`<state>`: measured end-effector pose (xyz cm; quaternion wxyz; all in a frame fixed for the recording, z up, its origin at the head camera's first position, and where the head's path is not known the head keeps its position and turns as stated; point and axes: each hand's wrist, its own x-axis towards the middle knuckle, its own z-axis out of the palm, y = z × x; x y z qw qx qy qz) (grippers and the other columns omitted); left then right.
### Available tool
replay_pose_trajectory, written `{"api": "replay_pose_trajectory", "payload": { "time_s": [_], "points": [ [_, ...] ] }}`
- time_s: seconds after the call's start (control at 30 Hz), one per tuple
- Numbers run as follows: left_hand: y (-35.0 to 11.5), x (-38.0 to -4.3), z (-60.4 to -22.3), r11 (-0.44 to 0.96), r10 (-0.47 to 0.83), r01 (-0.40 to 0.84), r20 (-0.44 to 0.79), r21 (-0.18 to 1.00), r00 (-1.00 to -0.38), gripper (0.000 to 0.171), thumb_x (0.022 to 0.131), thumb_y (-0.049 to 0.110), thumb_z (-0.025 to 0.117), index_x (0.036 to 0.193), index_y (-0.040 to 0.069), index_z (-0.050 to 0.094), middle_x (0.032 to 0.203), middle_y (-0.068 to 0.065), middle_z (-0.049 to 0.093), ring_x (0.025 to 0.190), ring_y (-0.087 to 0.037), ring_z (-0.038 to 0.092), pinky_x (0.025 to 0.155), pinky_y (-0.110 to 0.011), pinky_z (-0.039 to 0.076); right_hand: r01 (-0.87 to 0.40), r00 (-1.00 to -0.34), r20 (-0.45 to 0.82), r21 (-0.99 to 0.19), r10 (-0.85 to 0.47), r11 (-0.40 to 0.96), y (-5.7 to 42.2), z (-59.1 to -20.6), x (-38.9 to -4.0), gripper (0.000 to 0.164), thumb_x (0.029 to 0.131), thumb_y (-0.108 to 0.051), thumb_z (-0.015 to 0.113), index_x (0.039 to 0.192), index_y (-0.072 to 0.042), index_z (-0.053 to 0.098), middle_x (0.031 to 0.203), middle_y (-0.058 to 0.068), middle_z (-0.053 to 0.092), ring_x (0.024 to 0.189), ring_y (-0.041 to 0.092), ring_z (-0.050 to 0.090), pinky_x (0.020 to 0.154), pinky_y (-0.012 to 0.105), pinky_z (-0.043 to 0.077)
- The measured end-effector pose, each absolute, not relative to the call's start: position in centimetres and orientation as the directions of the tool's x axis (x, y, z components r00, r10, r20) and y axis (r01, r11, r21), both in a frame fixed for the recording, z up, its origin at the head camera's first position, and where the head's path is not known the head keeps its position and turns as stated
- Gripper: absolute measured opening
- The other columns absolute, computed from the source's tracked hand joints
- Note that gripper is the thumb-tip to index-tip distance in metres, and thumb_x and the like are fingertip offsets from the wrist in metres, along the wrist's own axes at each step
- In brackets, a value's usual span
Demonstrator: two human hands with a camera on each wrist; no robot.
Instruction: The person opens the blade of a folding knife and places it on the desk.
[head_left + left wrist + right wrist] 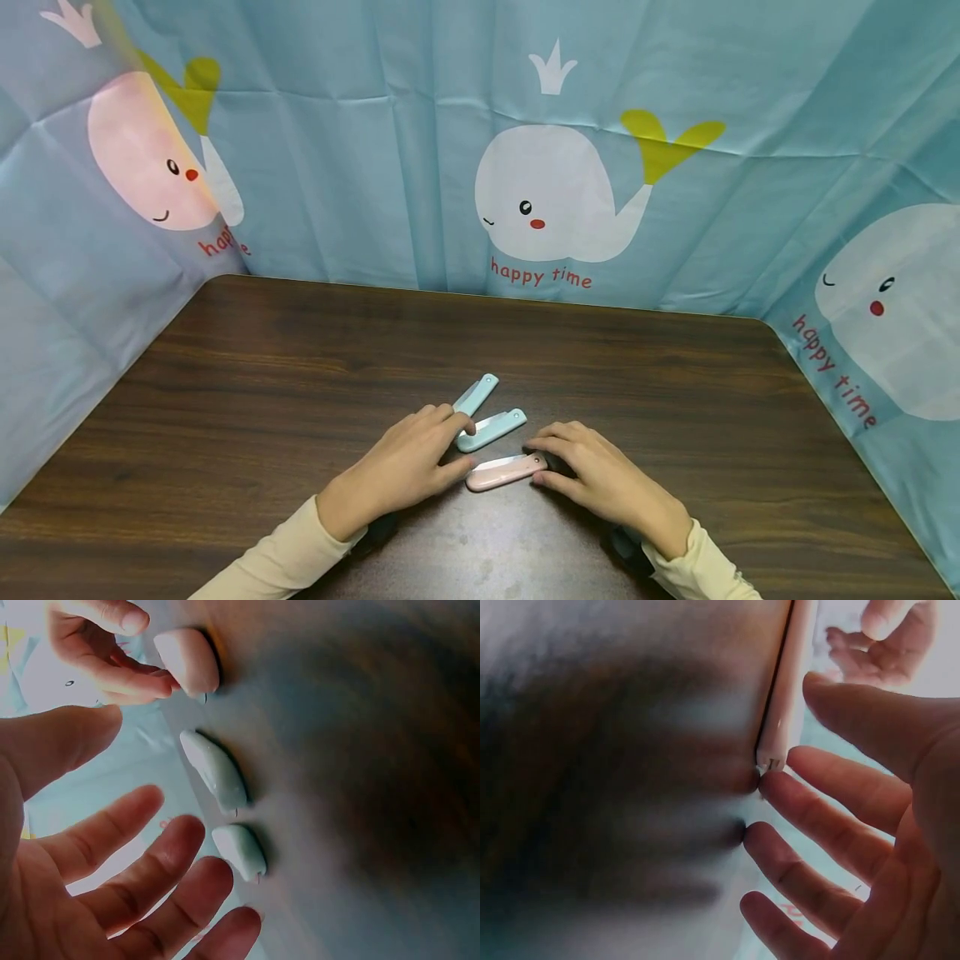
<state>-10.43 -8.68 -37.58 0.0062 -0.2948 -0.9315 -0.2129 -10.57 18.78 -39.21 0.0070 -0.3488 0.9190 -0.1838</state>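
Note:
Three small folding knives lie on the dark wooden table. The pink folding knife (501, 475) is nearest, with a light blue folding knife (493, 432) beyond it and another light blue folding knife (480, 393) farthest back. My left hand (416, 458) hovers at the left ends of the knives, fingers spread and loosely bent; the left wrist view shows nothing in its palm. My right hand (596, 471) is at the right end of the pink knife, its relaxed fingertips (778, 784) beside or touching that end without a grip.
The brown wood-grain table (300, 375) has rounded back corners. A light blue curtain (337, 183) printed with whales hangs round its back and sides. Beige sleeves (285, 550) cover both forearms.

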Motion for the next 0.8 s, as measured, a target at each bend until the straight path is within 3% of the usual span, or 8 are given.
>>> {"api": "replay_pose_trajectory", "payload": {
  "time_s": [0.4,0.8],
  "points": [
    [-8.26,-10.19,-38.12,0.698,0.576,0.509,0.027,0.503,-0.817,0.021,0.087,0.032,0.076,0.095,0.015,0.066,0.07,0.011,0.05,0.06,-0.001,0.042,0.053,-0.021,0.036,-0.668,-0.734,0.149,-0.337,-0.663,0.663,18.7,-39.49,-10.62,0.023,0.094,-0.023,0.069,0.116,-0.016,0.072,0.107,-0.009,0.067,0.096,0.009,0.06,0.082,0.032,0.05],
    [-8.2,-10.24,-38.59,0.684,0.593,0.489,-0.022,0.542,-0.805,0.016,0.086,0.03,0.076,0.087,0.017,0.067,0.064,0.015,0.047,0.055,0.002,0.041,0.05,-0.021,0.035,-0.66,-0.728,0.135,-0.403,-0.672,0.634,18.63,-39.37,-10.62,0.023,0.09,-0.019,0.074,0.112,-0.014,0.073,0.099,-0.01,0.064,0.089,0.003,0.059,0.078,0.026,0.05]
  ]
}}
